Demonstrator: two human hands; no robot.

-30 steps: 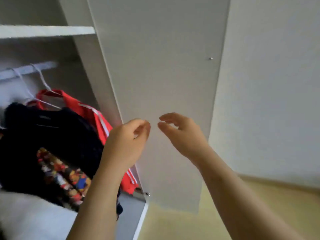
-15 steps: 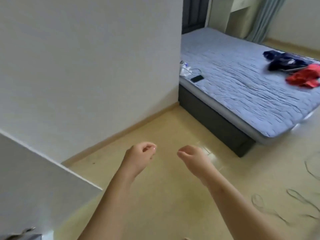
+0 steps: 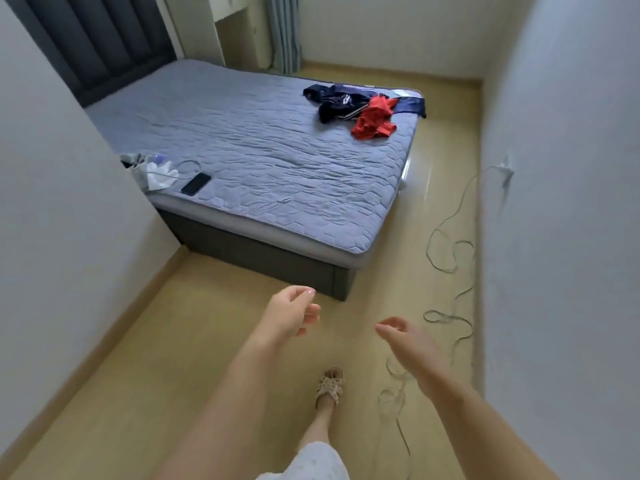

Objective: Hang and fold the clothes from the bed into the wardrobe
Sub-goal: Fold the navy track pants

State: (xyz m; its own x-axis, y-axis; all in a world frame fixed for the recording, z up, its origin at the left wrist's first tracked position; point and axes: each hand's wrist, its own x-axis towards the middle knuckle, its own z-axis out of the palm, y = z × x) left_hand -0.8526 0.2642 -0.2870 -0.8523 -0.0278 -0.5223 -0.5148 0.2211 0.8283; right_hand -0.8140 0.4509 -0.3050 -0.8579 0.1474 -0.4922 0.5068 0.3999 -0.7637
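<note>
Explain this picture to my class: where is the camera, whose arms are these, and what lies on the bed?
The camera is worn on a person's head and looks forward and down, so the two bare arms at the bottom are the wearer's own. The left hand and right hand hang above the floor, fingers loosely curled, holding nothing. Ahead stands a bed. Near its far corner lie dark clothes and a red garment, not yet put away. At its near edge lies a phone. Below, the wearer's foot shows in a sandal.
</note>
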